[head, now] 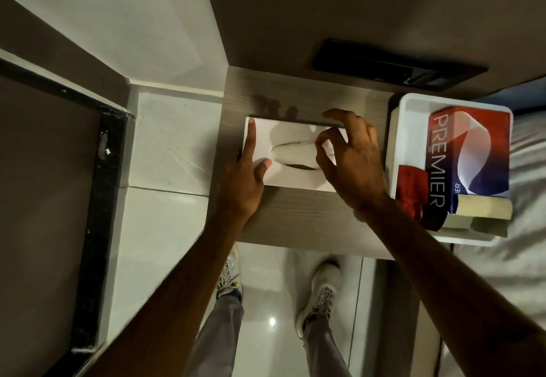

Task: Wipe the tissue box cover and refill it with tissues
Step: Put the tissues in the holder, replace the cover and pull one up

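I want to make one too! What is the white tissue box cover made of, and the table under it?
The white tissue box cover looks like smooth, matte plastic: an even surface with a curved, moulded slot. It could also be coated wood or ceramic. The table looks like grey wood or wood-look laminate: fine straight grain lines run across it.

The tissue pack point(469, 152) in the white tray point(397, 128) at right reads "PREMIER" in white letters down its red-and-blue side.
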A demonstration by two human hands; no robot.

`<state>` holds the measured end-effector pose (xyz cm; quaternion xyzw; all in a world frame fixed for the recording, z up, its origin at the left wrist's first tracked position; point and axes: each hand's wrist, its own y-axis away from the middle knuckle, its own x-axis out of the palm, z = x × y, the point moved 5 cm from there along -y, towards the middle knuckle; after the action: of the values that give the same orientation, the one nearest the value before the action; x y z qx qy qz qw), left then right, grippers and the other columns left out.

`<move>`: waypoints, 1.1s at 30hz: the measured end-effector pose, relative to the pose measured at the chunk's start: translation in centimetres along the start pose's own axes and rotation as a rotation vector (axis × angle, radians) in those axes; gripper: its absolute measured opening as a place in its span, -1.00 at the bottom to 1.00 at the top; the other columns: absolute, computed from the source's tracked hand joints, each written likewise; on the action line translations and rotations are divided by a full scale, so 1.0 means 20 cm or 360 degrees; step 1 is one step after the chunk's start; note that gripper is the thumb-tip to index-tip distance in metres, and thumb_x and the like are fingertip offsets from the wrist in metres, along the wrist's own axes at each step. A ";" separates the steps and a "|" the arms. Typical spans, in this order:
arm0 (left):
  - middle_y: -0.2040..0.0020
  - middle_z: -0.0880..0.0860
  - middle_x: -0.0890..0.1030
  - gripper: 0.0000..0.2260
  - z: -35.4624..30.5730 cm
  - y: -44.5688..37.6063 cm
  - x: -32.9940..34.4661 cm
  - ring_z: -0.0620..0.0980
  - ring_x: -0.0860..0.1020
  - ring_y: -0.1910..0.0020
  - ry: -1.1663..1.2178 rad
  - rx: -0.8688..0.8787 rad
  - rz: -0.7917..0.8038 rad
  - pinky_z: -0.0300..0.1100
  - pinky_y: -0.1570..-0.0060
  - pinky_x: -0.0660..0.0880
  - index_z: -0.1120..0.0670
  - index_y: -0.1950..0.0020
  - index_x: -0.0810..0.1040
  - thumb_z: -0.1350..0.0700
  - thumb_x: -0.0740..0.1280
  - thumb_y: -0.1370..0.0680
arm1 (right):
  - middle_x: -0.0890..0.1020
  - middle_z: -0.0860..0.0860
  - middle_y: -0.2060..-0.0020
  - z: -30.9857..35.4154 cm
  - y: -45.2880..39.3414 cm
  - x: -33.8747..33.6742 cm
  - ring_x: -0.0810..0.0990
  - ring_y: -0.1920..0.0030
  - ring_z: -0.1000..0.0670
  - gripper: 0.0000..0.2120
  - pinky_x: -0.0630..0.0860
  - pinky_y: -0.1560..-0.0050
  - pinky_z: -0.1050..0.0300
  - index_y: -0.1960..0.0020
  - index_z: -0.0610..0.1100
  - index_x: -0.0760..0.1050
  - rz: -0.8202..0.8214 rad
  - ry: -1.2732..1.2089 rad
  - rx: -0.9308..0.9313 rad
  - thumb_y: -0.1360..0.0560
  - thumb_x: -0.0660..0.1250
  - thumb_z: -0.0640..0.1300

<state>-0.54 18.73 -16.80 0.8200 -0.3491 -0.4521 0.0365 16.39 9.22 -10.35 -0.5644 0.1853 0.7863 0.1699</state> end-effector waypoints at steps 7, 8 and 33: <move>-0.62 0.05 0.22 -0.32 -0.02 0.00 -0.01 0.12 0.42 -0.46 -0.0001 0.0015 0.0027 0.02 -0.39 0.43 -0.08 -0.66 -0.11 -0.05 0.23 -0.66 | 0.49 -0.16 -0.39 0.00 0.02 0.02 0.48 -0.36 -0.20 -0.76 0.46 -0.32 -0.11 -0.15 -0.18 0.61 -0.0031 -0.0041 -0.0023 -0.56 0.39 -0.07; -0.63 0.04 0.20 -0.32 -0.02 0.00 -0.02 0.13 0.39 -0.48 0.0001 0.0029 0.0040 0.04 -0.40 0.41 -0.07 -0.66 -0.11 -0.06 0.22 -0.66 | 0.49 -0.16 -0.39 -0.01 0.03 0.03 0.48 -0.36 -0.20 -0.73 0.47 -0.32 -0.13 -0.18 -0.18 0.60 -0.0036 -0.0052 -0.0012 -0.55 0.40 -0.05; -0.56 0.13 0.34 -0.34 -0.03 0.04 -0.02 0.22 0.53 -0.35 -0.0089 0.0076 0.0091 0.10 -0.24 0.55 -0.04 -0.66 -0.15 -0.11 0.14 -0.68 | 0.39 -0.03 -0.53 -0.32 0.44 0.26 0.46 -0.39 0.02 -0.36 0.42 -0.29 0.40 -0.61 0.07 0.17 -0.0114 -0.0721 0.0932 -0.61 0.35 -0.03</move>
<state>-0.64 18.26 -15.88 0.7974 -0.3839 -0.4651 0.0201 15.86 -1.22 -16.19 -0.3096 0.3403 0.7985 0.3883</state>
